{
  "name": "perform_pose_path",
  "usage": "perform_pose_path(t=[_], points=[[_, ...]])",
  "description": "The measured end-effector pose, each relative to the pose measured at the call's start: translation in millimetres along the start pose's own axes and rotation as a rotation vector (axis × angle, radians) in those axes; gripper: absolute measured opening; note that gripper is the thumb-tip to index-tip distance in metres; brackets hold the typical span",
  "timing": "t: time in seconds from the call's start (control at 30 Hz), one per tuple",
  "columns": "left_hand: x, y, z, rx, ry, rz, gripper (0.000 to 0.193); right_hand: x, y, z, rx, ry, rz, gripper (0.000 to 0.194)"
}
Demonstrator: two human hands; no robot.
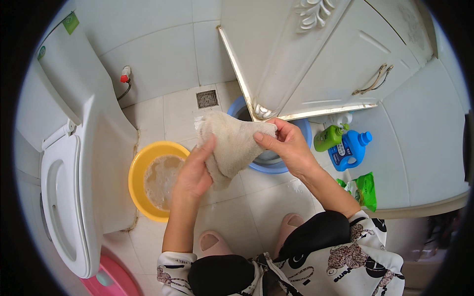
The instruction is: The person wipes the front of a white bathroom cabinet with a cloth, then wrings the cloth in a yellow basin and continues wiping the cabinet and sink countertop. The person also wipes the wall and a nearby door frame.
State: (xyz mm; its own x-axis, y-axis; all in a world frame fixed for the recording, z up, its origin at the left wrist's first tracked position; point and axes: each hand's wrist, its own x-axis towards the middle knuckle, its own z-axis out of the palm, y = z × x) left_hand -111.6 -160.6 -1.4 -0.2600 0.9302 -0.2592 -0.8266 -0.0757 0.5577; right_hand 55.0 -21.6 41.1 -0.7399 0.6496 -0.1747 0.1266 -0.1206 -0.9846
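Observation:
A grey-beige cloth (237, 144), damp-looking and partly folded, is stretched between my two hands at the middle of the view. My left hand (196, 166) grips its left side, thumb on top. Between the thumb and fingers of my right hand (287, 142) is the cloth's upper right corner. A yellow basin (135, 185) with cloudy, foamy water stands on the floor beside my left hand. Behind the cloth and my right hand is a blue basin (272, 170), partly hidden by them and by the cabinet; what it holds is only partly visible.
A white toilet (94, 166) stands at the left, a pink basin (122, 277) below it. A white cabinet (322, 66) juts in at upper right. A green pump bottle (327, 138), blue detergent bottle (350, 150) and green packet (364, 190) are at right. A floor drain (207, 99) lies ahead.

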Motion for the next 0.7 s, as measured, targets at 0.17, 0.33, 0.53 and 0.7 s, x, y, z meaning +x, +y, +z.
perform_pose_path(t=[0.17, 0.33, 0.53, 0.7], points=[[2.7, -11.0, 3.8, 0.009, -0.074, -0.11, 0.057, -6.7, -7.7, 11.8, 0.049, 0.122, -0.351, 0.033], [-4.6, -29.4, 7.2, -0.178, -0.018, -0.104, 0.053, -15.0, -27.1, -2.6, -0.173, 0.08, -0.449, 0.039], [-10.4, -42.7, 5.8, -0.263, 0.063, -0.067, 0.044, -9.1, -3.0, -7.1, -0.311, 0.127, -0.198, 0.033], [-1.3, -12.5, 39.9, 0.023, 0.204, 0.19, 0.04, -3.3, -12.9, -1.1, -0.601, 0.454, -0.645, 0.025]])
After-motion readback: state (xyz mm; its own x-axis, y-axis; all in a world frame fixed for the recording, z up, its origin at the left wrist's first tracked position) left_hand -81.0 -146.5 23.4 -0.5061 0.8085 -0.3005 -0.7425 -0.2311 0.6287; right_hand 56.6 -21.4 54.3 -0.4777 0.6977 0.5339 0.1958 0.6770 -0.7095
